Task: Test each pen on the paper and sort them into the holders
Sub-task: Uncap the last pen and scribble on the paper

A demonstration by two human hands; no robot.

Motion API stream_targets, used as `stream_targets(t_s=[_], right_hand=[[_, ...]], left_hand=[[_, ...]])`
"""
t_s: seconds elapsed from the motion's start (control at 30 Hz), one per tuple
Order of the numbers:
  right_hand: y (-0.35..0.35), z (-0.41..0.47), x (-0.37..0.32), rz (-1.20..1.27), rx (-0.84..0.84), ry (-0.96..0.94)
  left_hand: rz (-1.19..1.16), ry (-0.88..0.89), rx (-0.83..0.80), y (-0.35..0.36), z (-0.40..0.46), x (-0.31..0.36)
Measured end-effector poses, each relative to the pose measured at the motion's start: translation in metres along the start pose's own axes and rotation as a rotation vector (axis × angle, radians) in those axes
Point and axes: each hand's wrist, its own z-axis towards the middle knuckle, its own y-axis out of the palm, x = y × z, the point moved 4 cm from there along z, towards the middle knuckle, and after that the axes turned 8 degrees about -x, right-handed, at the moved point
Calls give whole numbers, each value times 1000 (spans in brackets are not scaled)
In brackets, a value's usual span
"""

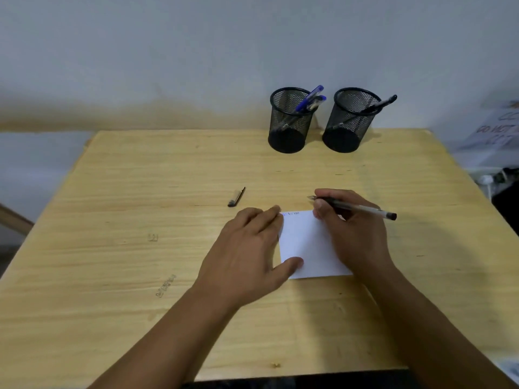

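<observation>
A small white paper [309, 245] lies on the wooden table [140, 220], with a few faint scribbles along its top edge. My left hand [250, 248] rests flat on the paper's left edge, fingers straight, thumb on the sheet. My right hand [351, 228] grips an uncapped black pen [362, 209], its tip pointing left just beyond the paper's top edge. The pen's cap [236, 197] lies on the table to the left. At the back stand two black mesh holders: the left holder [289, 122] has blue pens [310, 99], the right holder [351, 122] has a black pen [382, 103].
A pale wall rises right behind the holders. Papers with printed text [494, 130] and a dark object [505, 197] sit off the table's right side. The table's front edge [280, 376] runs close to my body.
</observation>
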Motion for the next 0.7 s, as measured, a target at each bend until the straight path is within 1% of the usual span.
stream_targets(t_s=[0.17,0.23,0.37,0.7], right_hand=[[1,2,5,-25,-31,-22],[1,2,6,-22,-21,9],[3,1,5,-65,21,32],[5,3,4,-104,29,73]], left_hand=[[26,-21,-64,2,1,-1],[11,-15,-76,4,1,-2],[-3,2,-80,6,2,-3],[-6,-4,-74,7,3,-2]])
